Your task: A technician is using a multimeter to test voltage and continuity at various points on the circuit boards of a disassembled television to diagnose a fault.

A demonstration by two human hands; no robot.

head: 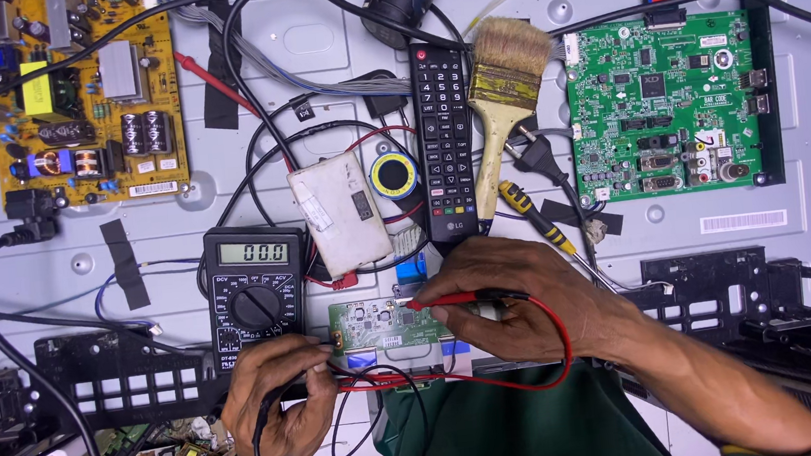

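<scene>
Low in the middle of the frame, the right hand pinches a red probe, its tip touching the small green board. Left hand sits lower left of centre, fingers closed on what seems a black probe at the board's left edge. Just above it, the multimeter is switched on. It looks like probing for a reading; moving on calls for steady tips and a glance at the display.
</scene>
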